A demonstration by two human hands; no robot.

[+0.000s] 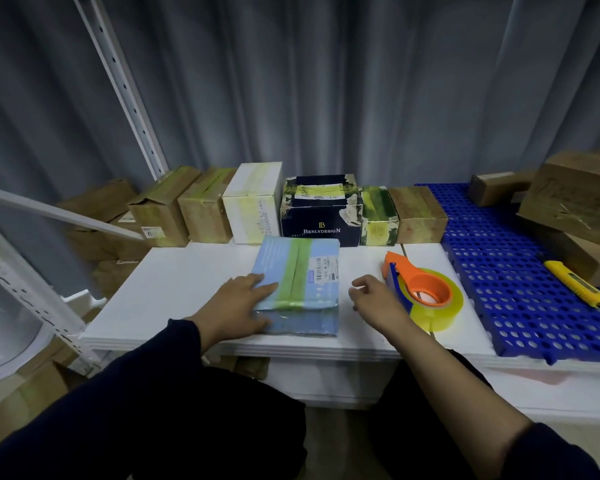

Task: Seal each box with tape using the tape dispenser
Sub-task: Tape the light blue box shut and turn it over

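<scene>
The pale blue box [302,282] lay flat near the front of the table, a yellowish strip of tape already along its top seam. Our left hand [239,303] pressed on its near left corner with the fingers straight. The tape dispenser [420,289] lay just beside the box on the right, and nothing touched it. Our right hand [374,299] hung between the two, fingers loosely curled round nothing that we could see.

We judged the risk to lie in the next reach. The box looked light and only one flat palm pinned it, so a pull of tape might drag it askew and wrinkle the strip. On so smooth a top the roll might also skid from a clumsy grab.

A grey pleated curtain [326,81] closed off the back. The white table [174,289] met a blue perforated mat [499,271] on the right. A row of taped boxes [326,209] lined the far edge, and a yellow utility knife [575,285] lay on the mat
</scene>
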